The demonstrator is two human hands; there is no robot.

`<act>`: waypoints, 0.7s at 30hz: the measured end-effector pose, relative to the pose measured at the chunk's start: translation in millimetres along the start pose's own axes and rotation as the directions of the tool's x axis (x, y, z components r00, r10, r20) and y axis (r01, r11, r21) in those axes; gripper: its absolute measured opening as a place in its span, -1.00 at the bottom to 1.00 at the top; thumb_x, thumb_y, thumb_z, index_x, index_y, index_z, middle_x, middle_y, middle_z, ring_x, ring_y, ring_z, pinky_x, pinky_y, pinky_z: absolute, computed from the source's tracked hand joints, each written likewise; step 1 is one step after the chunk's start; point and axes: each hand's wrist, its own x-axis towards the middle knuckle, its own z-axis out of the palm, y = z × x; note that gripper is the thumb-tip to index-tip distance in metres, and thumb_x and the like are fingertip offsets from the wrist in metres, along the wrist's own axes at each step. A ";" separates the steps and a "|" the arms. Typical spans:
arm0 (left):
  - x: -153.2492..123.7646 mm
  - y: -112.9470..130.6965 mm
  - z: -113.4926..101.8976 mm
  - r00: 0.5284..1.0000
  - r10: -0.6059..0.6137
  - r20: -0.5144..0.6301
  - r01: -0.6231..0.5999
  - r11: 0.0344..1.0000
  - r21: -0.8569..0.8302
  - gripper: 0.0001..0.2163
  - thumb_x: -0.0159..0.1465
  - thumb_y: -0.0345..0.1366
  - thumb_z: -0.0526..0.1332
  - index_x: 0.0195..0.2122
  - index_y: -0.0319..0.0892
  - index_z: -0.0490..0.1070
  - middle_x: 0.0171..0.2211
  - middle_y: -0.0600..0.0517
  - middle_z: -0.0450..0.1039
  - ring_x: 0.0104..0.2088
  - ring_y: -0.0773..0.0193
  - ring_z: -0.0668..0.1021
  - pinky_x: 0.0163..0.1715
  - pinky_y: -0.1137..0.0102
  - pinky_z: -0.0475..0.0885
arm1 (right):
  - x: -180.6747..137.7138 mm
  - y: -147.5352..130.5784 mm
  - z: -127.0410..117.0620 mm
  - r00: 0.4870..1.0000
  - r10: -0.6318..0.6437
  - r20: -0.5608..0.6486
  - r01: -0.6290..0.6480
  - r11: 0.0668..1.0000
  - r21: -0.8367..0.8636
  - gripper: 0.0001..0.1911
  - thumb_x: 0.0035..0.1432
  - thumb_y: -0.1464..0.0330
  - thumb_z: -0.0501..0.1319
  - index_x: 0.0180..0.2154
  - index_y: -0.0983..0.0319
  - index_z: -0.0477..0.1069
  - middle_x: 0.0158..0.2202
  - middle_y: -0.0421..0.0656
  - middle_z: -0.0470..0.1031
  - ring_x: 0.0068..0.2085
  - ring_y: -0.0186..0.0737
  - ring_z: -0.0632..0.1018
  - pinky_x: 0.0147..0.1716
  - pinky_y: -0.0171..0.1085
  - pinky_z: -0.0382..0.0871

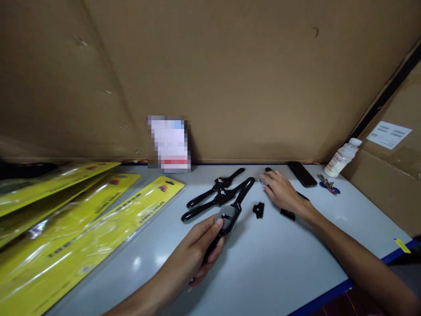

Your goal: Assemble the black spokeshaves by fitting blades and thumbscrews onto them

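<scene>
1. Cardboard wall (pixel 230 66), beyond both grips.
2. Bench (pixel 263 263), grey.
3. Yellow blister packs (pixel 98 228), left of the left grip; contents unclear.
4. 2 black spokeshaves (pixel 219 183), loose, just beyond the left grip.
5. Spokeshave (pixel 235 206) in work: left hand (pixel 194 254) closed round its near handle, thumb on the grey blade (pixel 222 215), already seated.
6. Right hand (pixel 279 191): palm down over another black handle; whether it has hold, cannot tell.
7. Capped white bottle (pixel 342 158), far right.
8. Small black part (pixel 258 210), between the grips, not yet fitted.
</scene>
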 end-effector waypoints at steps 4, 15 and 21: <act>-2.8 3.8 0.9 1.000 0.010 -0.005 -0.010 1.000 0.026 -0.55 0.24 0.24 0.13 -0.40 -0.06 0.15 -0.67 0.31 0.17 -0.78 0.54 0.06 -0.87 0.63 0.01 | 12.6 -1.9 8.9 0.999 0.044 0.004 -0.044 0.999 -0.027 -0.74 0.43 0.34 0.10 0.02 0.28 0.47 0.02 0.07 0.46 0.05 0.00 0.43 0.00 -0.10 0.34; 3.1 -0.4 0.7 1.000 0.012 0.005 -0.012 1.000 -0.012 -0.48 0.13 0.33 0.15 -0.46 -0.03 0.07 -0.69 0.31 0.14 -0.80 0.52 0.05 -0.89 0.59 -0.01 | 3.9 10.4 7.5 0.996 0.048 -0.077 -0.043 0.997 0.068 -0.88 0.34 0.47 0.11 -0.29 0.22 0.36 -0.22 -0.04 0.49 -0.15 -0.08 0.47 -0.14 -0.18 0.32; 0.3 4.5 1.9 0.999 -0.002 0.053 0.000 1.000 0.028 -0.54 0.19 0.26 0.11 -0.42 -0.02 0.07 -0.67 0.31 0.14 -0.77 0.49 0.09 -0.86 0.58 0.00 | -16.0 5.3 -30.4 0.957 0.114 -0.267 -0.063 0.979 0.192 -0.83 0.44 0.37 -0.06 -0.25 0.18 0.22 -0.29 -0.12 0.45 -0.28 -0.17 0.47 -0.25 -0.21 0.32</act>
